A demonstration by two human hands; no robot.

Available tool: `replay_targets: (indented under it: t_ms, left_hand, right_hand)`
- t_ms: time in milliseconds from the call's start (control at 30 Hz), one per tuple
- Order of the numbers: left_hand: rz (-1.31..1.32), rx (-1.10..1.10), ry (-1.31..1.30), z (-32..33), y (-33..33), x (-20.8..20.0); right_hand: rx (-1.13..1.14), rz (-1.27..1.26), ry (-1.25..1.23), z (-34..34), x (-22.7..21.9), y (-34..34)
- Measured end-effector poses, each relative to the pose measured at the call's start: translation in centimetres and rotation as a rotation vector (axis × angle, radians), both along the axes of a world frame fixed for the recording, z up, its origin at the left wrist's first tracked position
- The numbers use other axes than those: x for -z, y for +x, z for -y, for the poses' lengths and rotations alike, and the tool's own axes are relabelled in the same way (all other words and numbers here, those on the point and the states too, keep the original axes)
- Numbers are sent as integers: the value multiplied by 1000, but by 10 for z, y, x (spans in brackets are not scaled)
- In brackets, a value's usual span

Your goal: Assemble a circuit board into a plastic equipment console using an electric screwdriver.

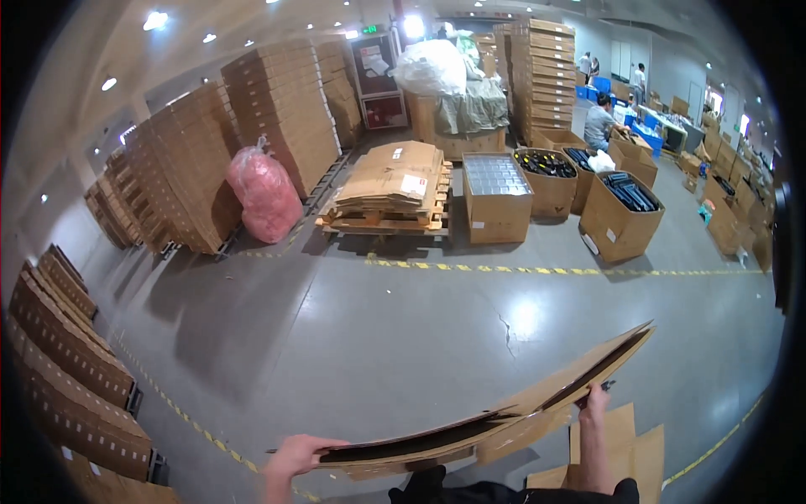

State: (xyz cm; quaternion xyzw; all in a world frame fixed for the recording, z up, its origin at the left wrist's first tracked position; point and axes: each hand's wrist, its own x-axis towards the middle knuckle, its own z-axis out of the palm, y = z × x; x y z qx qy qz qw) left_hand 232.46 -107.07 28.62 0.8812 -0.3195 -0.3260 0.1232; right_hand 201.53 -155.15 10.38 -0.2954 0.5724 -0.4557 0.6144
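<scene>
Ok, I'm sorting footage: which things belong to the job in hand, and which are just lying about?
Job in hand:
partly opened cardboard box, held by left hand and right hand
unclear dark object at right hand

Apparently just lying about:
pink plastic sack
flattened cartons on wooden pallet

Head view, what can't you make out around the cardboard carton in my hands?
All in the head view:
Cardboard carton: its inside is lost in shadow between the walls.
Dark object by your right hand: too small to identify, and the hand may cover part of it.
Cardboard flaps, lower right: cut off by the lower edge, partly behind your right forearm.
</scene>
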Motion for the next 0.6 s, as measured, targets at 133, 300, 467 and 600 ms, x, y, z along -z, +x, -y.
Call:
replay_targets:
  t_ms: [133, 300, 467, 600]
  left_hand:
    - [-18, 167, -335, 45, 82, 34]
    - [-164, 168, -524, 155, 176, 63]
    - [-196, 49, -748, 262, 256, 148]
    - [-93, -309, -939, 348, 315, 192]
  right_hand:
    - [2, -93, -180, 103, -49, 82]
    - [-6, -162, -428, 204, -144, 190]
    - [13, -226, -920, 276, -236, 363]
    - [87, -616, -1222, 300, -325, 556]
